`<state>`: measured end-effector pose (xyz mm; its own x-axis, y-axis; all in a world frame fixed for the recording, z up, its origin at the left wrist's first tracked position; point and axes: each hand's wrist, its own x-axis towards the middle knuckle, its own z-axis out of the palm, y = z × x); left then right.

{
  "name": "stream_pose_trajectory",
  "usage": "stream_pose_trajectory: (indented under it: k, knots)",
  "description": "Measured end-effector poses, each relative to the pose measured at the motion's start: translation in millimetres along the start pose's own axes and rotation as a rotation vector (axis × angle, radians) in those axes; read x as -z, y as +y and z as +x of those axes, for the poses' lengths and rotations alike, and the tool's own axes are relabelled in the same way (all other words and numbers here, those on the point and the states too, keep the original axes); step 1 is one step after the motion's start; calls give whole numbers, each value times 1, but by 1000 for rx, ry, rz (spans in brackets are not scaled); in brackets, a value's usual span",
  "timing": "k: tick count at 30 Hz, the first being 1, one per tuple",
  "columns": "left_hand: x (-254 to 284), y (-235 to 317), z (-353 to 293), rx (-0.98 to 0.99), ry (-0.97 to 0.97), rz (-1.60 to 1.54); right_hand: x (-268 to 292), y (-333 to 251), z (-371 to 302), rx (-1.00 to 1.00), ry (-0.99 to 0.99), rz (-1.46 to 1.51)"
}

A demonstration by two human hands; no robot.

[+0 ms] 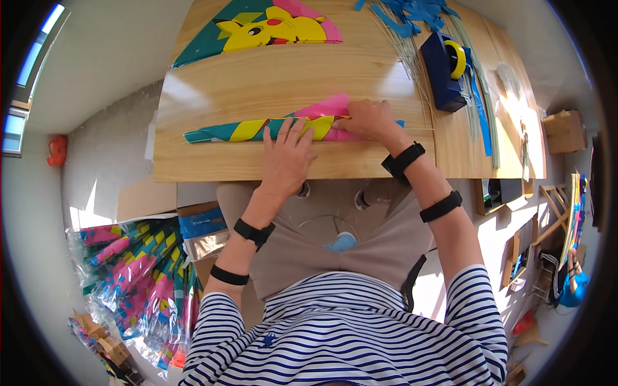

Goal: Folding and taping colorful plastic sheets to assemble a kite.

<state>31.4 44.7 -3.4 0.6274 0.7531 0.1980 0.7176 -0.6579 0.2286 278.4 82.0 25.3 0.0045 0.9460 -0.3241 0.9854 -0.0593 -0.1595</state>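
Observation:
A folded kite (257,128) in teal, yellow and pink lies lengthwise on the wooden table (270,77). My left hand (286,154) presses flat on its middle with fingers spread. Over the pink right end of the kite my right hand (368,119) is curled, pinching the fabric there. Both forearms wear black bands.
An unfolded kite (270,26) with a yellow cartoon figure lies at the table's far edge. A dark blue tape dispenser (444,67), thin rods (412,58) and blue strips (412,13) sit at the right. Bagged kites (138,276) are piled on the floor at my left. Wooden frames (553,206) stand at the right.

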Motion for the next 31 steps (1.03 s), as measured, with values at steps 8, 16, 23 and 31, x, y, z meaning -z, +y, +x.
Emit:
stream_pose_trajectory:
  k: [8,16,23,31]
  knots:
    - [-12,8,-7,38,17,-22,-8,-4,-17,-144,362,131]
    - [-5,13,0,89,-49,-58,-33,-3,18,154,620,253]
    - [-4,16,-1,139,11,-152,-62,-10,-53,621,787,-1]
    - [-12,3,-3,119,91,-185,-78,-7,-63,586,784,-43]
